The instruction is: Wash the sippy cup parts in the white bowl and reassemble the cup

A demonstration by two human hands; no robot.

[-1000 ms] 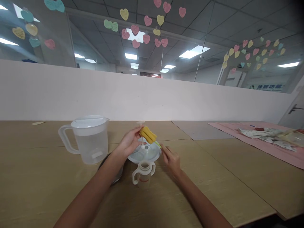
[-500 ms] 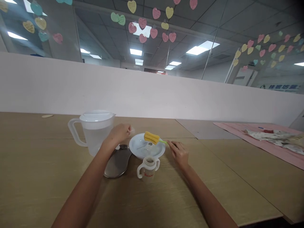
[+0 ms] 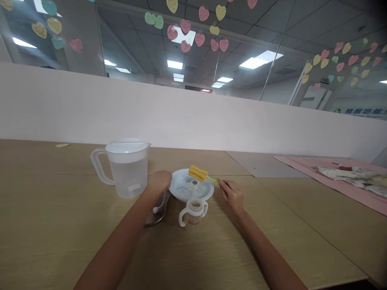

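My right hand is closed on the green handle of a bottle brush, whose yellow sponge head hovers above the white plate. On that plate lies a clear, dome-like piece. My left hand is closed at the plate's left edge. From under it hangs a thin whitish straw with a rounded white end, over the metal tray; the fingers are largely hidden. In front of the plate a lidless baby bottle with two white handles stands upright.
A clear lidded pitcher with liquid stands left of my left hand. Farther right, a pink cloth carries crumpled fabric. A flat pale piece lies at the back left, before the white wall.
My left hand has turned and lowered slightly, and the straw now hangs in view over the tray. The right hand still holds the brush above the plate. The view has shifted slightly.
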